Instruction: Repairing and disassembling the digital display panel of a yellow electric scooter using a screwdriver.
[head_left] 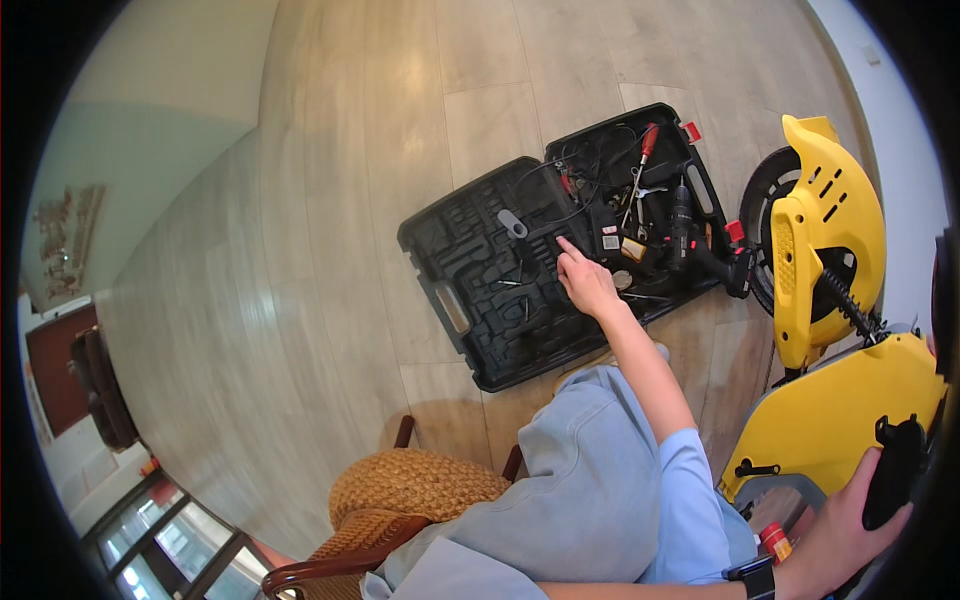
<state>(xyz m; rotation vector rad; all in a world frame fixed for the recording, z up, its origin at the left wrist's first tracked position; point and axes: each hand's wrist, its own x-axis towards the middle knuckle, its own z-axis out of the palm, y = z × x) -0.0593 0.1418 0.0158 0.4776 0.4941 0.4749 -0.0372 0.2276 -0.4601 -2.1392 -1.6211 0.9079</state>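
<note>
A black tool case [420,232] lies open on the floor with two moulded halves. My right hand [588,280] reaches over its middle, index finger stretched out, with nothing visible in it. Close by are a grey oval piece [512,224], a small yellow-and-white box [633,249] and a round disc [622,280]. The right half holds a black cordless drill [681,225], a red-handled screwdriver [648,145] and red-handled pliers [568,184]. At the lower right my left hand [835,535], a dark band at its wrist, is closed around a black oblong part [893,475] beside yellow bodywork.
A yellow vehicle with a wheel and fender [840,200] and a yellow body panel [840,415] stands along the right. A woven chair [415,485] is below left. A red canister [775,542] sits near my left wrist. Wood-look flooring [300,250] surrounds the case.
</note>
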